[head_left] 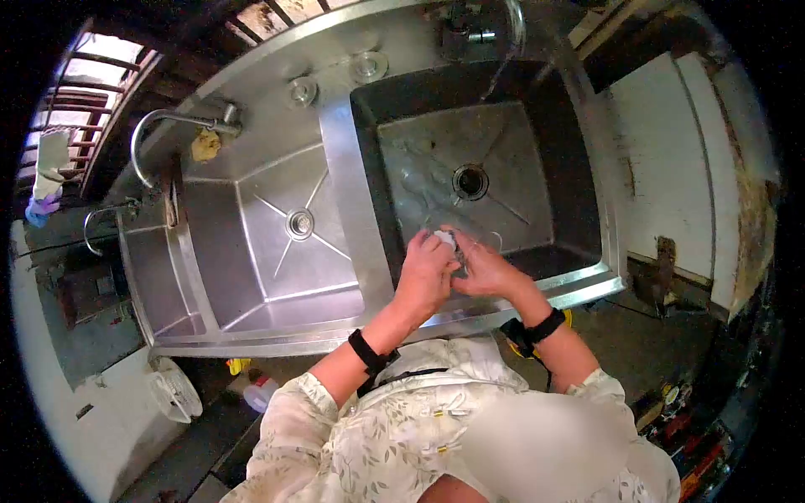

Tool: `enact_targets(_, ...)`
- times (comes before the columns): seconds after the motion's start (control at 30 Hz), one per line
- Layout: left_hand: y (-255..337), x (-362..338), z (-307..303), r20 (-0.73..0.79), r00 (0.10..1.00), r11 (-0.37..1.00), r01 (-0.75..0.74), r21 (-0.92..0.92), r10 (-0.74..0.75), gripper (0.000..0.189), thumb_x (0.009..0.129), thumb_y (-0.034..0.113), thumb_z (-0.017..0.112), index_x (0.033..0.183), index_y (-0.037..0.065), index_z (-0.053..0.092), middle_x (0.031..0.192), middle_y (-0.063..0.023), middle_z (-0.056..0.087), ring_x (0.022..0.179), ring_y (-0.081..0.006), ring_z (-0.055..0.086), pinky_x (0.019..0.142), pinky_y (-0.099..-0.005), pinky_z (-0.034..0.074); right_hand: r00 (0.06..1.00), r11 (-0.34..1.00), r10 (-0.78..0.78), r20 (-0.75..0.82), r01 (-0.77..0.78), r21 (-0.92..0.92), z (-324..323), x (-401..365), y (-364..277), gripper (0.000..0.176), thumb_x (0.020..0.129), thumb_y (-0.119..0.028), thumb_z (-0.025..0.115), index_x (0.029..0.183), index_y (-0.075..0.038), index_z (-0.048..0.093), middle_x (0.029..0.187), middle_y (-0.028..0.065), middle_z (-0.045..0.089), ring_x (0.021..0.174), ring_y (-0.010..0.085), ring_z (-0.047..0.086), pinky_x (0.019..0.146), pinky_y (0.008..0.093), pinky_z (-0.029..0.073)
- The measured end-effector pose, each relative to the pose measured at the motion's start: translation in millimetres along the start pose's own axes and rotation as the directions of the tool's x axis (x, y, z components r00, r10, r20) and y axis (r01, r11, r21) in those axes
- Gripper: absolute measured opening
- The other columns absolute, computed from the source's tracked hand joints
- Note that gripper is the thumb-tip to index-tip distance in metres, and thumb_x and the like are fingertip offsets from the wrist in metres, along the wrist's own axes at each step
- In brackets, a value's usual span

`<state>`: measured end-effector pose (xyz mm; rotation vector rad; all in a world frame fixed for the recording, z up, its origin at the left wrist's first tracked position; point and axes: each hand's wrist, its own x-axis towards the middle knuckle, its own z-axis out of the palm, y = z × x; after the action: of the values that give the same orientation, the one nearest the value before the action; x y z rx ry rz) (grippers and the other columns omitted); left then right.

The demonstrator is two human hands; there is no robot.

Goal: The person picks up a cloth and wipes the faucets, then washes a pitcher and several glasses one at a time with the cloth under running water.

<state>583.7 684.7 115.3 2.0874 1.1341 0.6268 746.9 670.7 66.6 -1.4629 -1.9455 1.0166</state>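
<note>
Both my hands meet over the near edge of the right sink basin [436,134]. My left hand [428,272] has its fingers curled round a small whitish thing [445,240], which I cannot make out clearly. My right hand [486,267] touches the same thing from the other side, its fingers bent inward. Below and beyond the hands, clear wet-looking shapes lie in the basin, left of the drain [470,181]. Black bands circle both wrists.
To the left are a middle basin [277,285] and a smaller basin [155,277]. A curved faucet [155,121] stands by a yellow sponge-like lump [205,145]. Another faucet [517,33] reaches over the right basin. The steel front rim [553,293] runs under my forearms.
</note>
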Motion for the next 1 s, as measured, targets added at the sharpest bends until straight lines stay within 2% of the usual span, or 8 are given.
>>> enact_targets(0.23,20,10,-84,-0.200,0.941,0.937,-0.211,0.280,0.272,0.060,0.070,0.017,0.080,0.126,0.011,0.059,0.112,-0.0120,0.059,0.107,-0.0321,0.056,0.096,-0.0441,0.047,0.988,0.914,0.048,0.144,-0.101,0.393,-7,4,-59,0.067,0.079,-0.006,0.067,0.141,-0.006,0.041,0.130,0.0098,0.058,0.115,0.0272,0.060,0.090,0.0345,0.052)
enact_targets(0.33,7,-13,-121,-0.055,0.985,0.583,0.049,-0.811,-0.160,0.066,0.081,0.017,0.076,0.141,0.010,0.048,0.121,-0.0075,0.059,0.105,-0.0163,0.057,0.093,-0.0290,0.046,0.952,0.041,0.283,0.113,-0.130,0.991,-14,-6,-138,0.063,0.081,-0.007,0.064,0.140,-0.004,0.040,0.132,0.0130,0.055,0.122,0.0283,0.055,0.100,0.0391,0.048)
enact_targets(0.47,17,-27,-152,0.094,0.973,0.335,0.163,-0.928,-0.211,0.064,0.084,0.022,0.074,0.140,0.006,0.049,0.108,-0.0036,0.063,0.099,-0.0113,0.058,0.091,-0.0277,0.047,0.992,-0.235,0.060,0.115,-0.098,0.967,-15,-8,-181,0.075,0.081,-0.018,0.069,0.145,-0.002,0.034,0.142,0.0165,0.044,0.132,0.0305,0.045,0.112,0.0411,0.036)
enact_targets(0.6,16,-38,-155,0.134,0.943,0.165,0.191,-0.968,-0.305,0.060,0.083,0.024,0.073,0.137,0.006,0.053,0.095,-0.0007,0.063,0.084,-0.0092,0.060,0.073,-0.0258,0.051,0.954,0.925,-0.247,0.170,0.181,0.334,-21,2,-202,0.100,0.074,-0.022,0.080,0.152,-0.001,0.021,0.155,0.0127,0.028,0.144,0.0271,0.028,0.118,0.0387,0.022)
enact_targets(0.7,0,-41,-174,0.261,0.878,0.189,0.358,-0.914,-0.401,0.062,0.082,0.025,0.074,0.137,0.007,0.052,0.093,-0.0012,0.062,0.080,-0.0099,0.061,0.064,-0.0267,0.052,0.856,0.861,-0.404,0.324,0.475,-0.181,-17,16,-210,0.100,0.074,-0.023,0.081,0.152,0.000,0.022,0.153,0.0115,0.031,0.140,0.0221,0.030,0.115,0.0365,0.025)
enact_targets(0.8,-12,-36,-184,0.157,0.913,0.111,0.213,-0.971,-0.377,0.065,0.081,0.028,0.075,0.139,0.009,0.051,0.095,-0.0005,0.062,0.080,-0.0111,0.062,0.063,-0.0288,0.053,0.942,0.899,-0.283,0.182,0.195,0.392,-11,23,-231,0.093,0.070,-0.017,0.078,0.148,0.000,0.029,0.145,0.0158,0.043,0.134,0.0274,0.043,0.112,0.0353,0.033)
enact_targets(0.9,-16,-45,-196,0.077,0.939,0.108,0.120,-0.987,-0.336,0.064,0.082,0.030,0.074,0.138,0.009,0.051,0.097,0.0004,0.062,0.081,-0.0117,0.063,0.065,-0.0298,0.055,0.989,0.667,-0.130,0.075,0.031,0.744,8,16,-245,0.084,0.071,-0.011,0.075,0.145,-0.001,0.036,0.132,0.0097,0.056,0.117,0.0225,0.058,0.103,0.0314,0.044)
enact_targets(1.0,-20,-52,-203,0.001,0.951,0.088,0.030,-0.996,-0.310,0.062,0.084,0.031,0.072,0.137,0.009,0.051,0.097,0.0004,0.062,0.081,-0.0118,0.063,0.062,-0.0284,0.054,0.983,-0.232,0.150,0.105,-0.068,0.970,8,8,-288,0.076,0.078,-0.011,0.075,0.143,0.001,0.038,0.131,0.0092,0.055,0.119,0.0169,0.053,0.103,0.0321,0.041)
